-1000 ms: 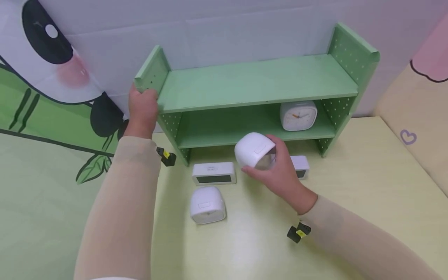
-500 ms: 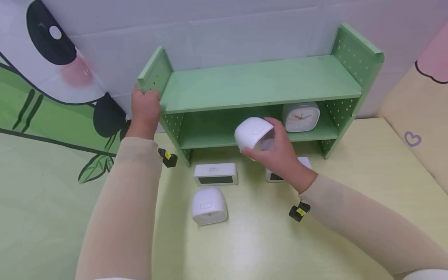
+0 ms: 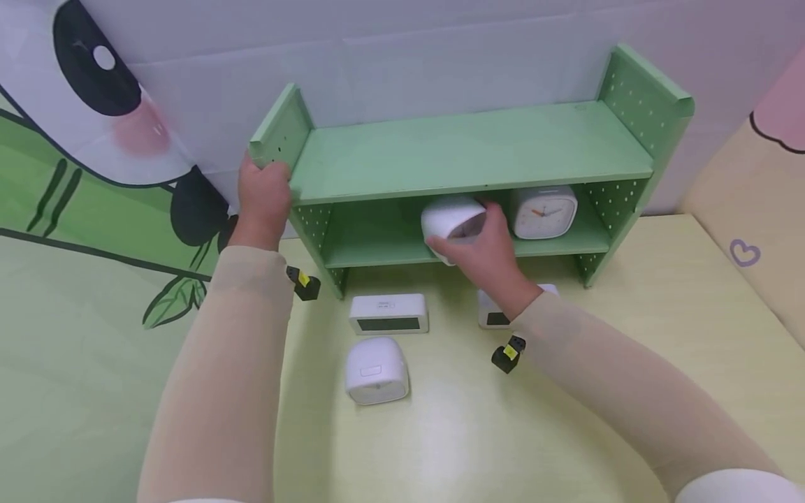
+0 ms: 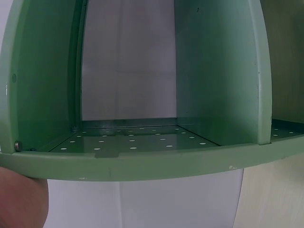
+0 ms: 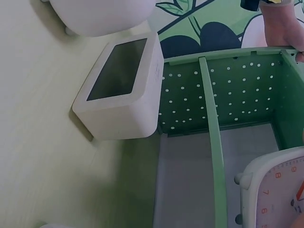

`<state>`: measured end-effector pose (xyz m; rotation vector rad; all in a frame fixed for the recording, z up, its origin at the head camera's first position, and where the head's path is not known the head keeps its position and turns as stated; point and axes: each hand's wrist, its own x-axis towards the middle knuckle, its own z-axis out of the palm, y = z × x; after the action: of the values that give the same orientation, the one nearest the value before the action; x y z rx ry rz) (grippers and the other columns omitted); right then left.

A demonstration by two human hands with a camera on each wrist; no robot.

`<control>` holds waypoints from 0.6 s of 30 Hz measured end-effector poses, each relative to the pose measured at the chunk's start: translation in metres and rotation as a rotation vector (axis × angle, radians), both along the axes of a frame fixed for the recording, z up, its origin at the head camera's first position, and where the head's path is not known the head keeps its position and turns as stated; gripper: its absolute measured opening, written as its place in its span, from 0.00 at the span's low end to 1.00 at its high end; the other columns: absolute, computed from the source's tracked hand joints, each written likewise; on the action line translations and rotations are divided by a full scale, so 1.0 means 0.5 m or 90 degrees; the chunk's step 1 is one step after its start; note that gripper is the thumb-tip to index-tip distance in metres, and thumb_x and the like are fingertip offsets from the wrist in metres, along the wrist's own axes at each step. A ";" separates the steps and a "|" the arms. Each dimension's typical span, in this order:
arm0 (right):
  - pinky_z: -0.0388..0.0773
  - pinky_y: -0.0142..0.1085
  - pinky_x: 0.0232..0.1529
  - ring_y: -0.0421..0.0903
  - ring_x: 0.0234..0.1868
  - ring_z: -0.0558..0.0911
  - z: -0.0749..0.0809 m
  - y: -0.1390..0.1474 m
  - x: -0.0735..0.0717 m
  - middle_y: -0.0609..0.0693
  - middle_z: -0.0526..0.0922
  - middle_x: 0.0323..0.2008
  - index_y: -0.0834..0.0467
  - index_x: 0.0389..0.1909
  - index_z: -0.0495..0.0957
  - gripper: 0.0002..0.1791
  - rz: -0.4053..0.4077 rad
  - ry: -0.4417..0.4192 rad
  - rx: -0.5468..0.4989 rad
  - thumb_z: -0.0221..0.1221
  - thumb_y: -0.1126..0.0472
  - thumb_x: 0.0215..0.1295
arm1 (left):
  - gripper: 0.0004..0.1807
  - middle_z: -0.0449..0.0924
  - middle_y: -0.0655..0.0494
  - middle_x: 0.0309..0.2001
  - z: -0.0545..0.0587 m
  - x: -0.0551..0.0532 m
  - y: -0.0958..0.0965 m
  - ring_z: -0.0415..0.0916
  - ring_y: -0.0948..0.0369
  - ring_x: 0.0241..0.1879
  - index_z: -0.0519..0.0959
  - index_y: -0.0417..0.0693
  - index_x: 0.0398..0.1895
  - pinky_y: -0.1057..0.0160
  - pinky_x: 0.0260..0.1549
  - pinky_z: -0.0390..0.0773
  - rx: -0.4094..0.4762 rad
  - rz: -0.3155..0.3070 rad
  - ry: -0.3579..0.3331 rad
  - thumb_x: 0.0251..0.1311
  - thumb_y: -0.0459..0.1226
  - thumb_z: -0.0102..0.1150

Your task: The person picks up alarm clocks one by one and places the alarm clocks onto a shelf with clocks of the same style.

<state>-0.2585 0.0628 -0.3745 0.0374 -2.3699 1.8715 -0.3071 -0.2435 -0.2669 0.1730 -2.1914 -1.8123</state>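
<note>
My right hand (image 3: 484, 248) grips a white alarm clock (image 3: 449, 218) by its sides, at the front opening of the lower level of the green shelf (image 3: 465, 150). In the right wrist view that alarm clock (image 5: 273, 190) shows its numbered dial and small feet at the lower right. With my left hand (image 3: 264, 199) I hold the shelf's left side panel near its top front; the left wrist view shows part of that hand (image 4: 21, 199) against the green edge. To the right of the held clock, a second white alarm clock (image 3: 544, 212) stands on the lower level, dial facing out.
On the table (image 3: 440, 447), a white rectangular digital clock (image 3: 388, 313) lies before the shelf, with a rounded white clock (image 3: 376, 370) in front of it. Another digital clock (image 3: 490, 311) is partly hidden behind my right wrist. A printed cloth (image 3: 440, 63) covers the wall behind.
My right hand has carried the alarm clock up and forward, from above the table into the lower shelf opening. My left hand keeps its hold on the side panel.
</note>
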 end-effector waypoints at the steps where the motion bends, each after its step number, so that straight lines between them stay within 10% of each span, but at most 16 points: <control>1: 0.80 0.47 0.53 0.54 0.61 0.70 -0.002 -0.003 -0.003 0.56 0.64 0.66 0.56 0.78 0.51 0.61 -0.003 0.001 -0.007 0.80 0.47 0.50 | 0.32 0.69 0.53 0.65 0.000 0.000 0.000 0.66 0.58 0.57 0.63 0.59 0.75 0.55 0.62 0.65 0.000 0.000 0.001 0.67 0.32 0.39; 18: 0.74 0.44 0.58 0.54 0.61 0.70 -0.029 -0.055 -0.023 0.57 0.66 0.66 0.60 0.76 0.52 0.63 -0.150 0.055 -0.015 0.80 0.45 0.48 | 0.31 0.69 0.53 0.65 0.003 0.004 0.002 0.66 0.58 0.58 0.63 0.59 0.75 0.55 0.63 0.65 -0.007 0.000 0.004 0.68 0.32 0.39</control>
<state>-0.2699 0.0352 -0.3890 -0.1530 -2.1866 1.7513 -0.3050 -0.2427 -0.2653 0.1644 -2.1972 -1.7977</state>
